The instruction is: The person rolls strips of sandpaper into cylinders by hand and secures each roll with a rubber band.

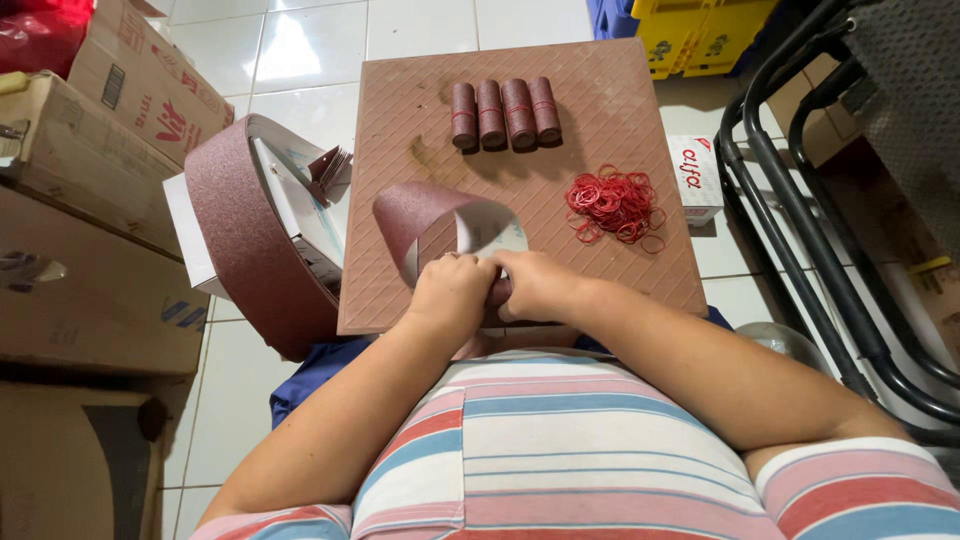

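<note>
My left hand (452,292) and my right hand (536,285) meet at the near edge of a brown diamond-patterned board (610,110). Both grip a strip of reddish-brown sandpaper (415,215) with a white back, which curls up in a loop away from my fingers. The part between my hands looks rolled tight, mostly hidden by the fingers. Several finished sandpaper rolls (505,113), each bound with a red band, lie side by side at the far end of the board. A heap of red rubber bands (615,205) rests to the right.
A large coil of sandpaper belt (245,235) stands on the floor at the left over a white box. Cardboard boxes (90,270) line the left side. A small white box (692,175) and black metal tubing (830,260) are on the right; yellow crates (695,35) sit beyond.
</note>
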